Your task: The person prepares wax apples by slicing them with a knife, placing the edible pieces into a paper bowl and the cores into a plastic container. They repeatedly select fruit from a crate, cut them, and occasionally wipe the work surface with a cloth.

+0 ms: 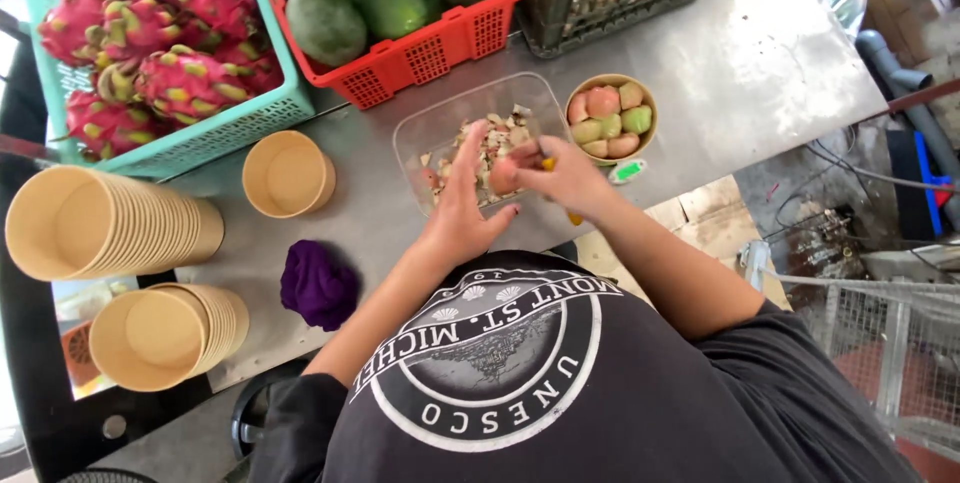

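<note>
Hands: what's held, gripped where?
Right hand grips a small yellow-handled knife by its handle and a pinkish fruit piece; left hand open, holding nothing.

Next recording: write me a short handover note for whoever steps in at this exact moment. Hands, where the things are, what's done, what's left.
Left hand: open, fingers spread, over the clear rectangular plastic tub of fruit scraps.
Right hand: closed around a yellow-handled tool, blade hidden, and touching a pinkish piece of fruit held over the tub.
Round paper bowl right of the tub holds cut pink and green fruit pieces.
Empty tan paper cup stands left of the tub; two cup stacks lie further left.
Done: scraps in the tub, bowl nearly full.
Left: the piece in hand looks unfinished.
</note>
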